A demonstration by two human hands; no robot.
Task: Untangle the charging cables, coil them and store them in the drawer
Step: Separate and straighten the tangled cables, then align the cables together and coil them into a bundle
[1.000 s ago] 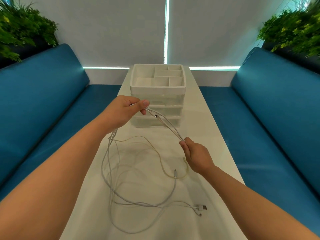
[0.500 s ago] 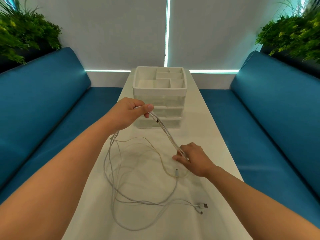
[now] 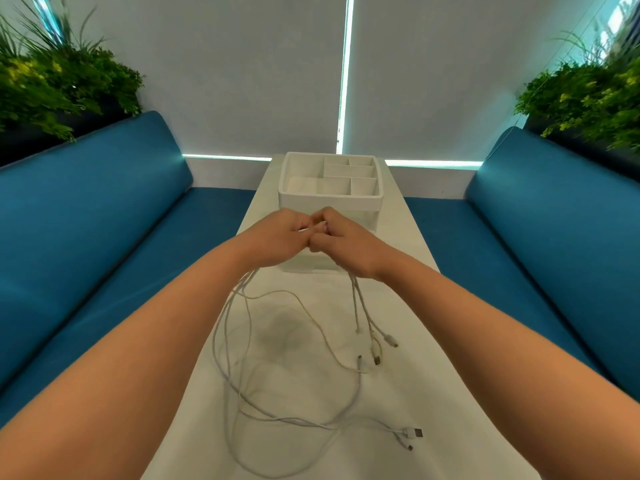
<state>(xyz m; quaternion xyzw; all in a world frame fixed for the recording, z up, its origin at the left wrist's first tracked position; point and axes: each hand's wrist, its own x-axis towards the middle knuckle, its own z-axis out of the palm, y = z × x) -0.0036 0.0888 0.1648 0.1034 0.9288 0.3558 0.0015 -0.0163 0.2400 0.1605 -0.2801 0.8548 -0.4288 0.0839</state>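
Both hands met above the table (image 3: 408,237), knuckle to knuckle. Our left hand (image 3: 277,239) had its fingers curled around a bundle of white charging cables (image 3: 242,341), and our right hand (image 3: 346,242) had its fingers curled around the same bundle just beside it; a short white stretch showed between the two.

Below the left hand, long loops trailed down and lay slack on the table toward us. Below the right hand, several short ends hung free, their small connectors (image 3: 375,344) dangling close together. Nearer to us than both hands, a USB plug (image 3: 414,433) lay on the table at the end of a strand.

Just beyond the hands stood the white drawer organiser (image 3: 367,202), its top tray divided into compartments. The hands covered the drawer fronts, so we could not tell whether any drawer was open.

We judged the task to be early: the strands crossed one another, no coil had been formed, and nothing was seen stored.

Half a second before, the hands had been well apart with a cable stretched taut between them, the right hand low near the table; it had since risen to join the left, and the connector ends had come to hang beneath it.
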